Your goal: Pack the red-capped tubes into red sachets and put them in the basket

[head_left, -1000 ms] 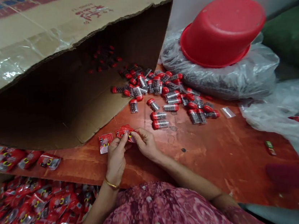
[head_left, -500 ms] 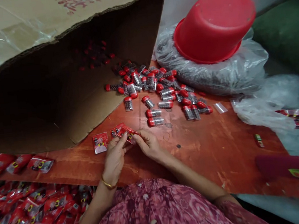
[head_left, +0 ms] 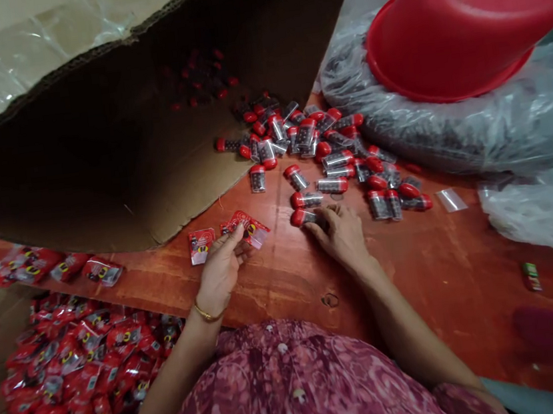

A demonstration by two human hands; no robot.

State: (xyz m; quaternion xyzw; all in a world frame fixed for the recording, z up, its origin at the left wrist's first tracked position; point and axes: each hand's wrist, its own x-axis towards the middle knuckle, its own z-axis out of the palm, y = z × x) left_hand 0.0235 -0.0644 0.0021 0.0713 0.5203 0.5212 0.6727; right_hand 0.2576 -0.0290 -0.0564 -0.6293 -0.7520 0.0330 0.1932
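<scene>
Resting against the right hand [head_left: 343,236] is a vial [head_left: 302,217].

Tipped cardboard box [head_left: 99,155], red basin [head_left: 459,16] upturned on plastic sack [head_left: 449,139] — packet heap [head_left: 75,373] lower left

One cardboard box [head_left: 99,155] lies at eleven o'clock and one upturned red basin [head_left: 465,16] at two o'clock. Roughly thirty red-capped vials [head_left: 333,185] spill at twelve o'clock. The red sachets [head_left: 74,366] heaped at eight o'clock are too many to count.
</scene>
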